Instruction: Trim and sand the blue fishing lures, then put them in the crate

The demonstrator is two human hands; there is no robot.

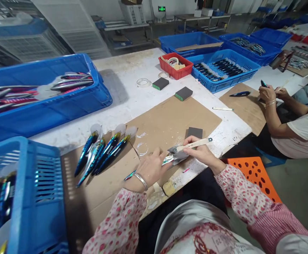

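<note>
By the cardboard sheet (169,116), the left hand (151,167) clenched its grip on a fishing lure (173,158); the right hand (201,153) grasped a stick (196,143) over it.

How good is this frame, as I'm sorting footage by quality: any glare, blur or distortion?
Head view: wide lens bows the blue crate; light even, shadows soft; glare streaks the row of lures; left hand on its lure and right hand on the white-handled tool are sharp; far background soft.
</note>
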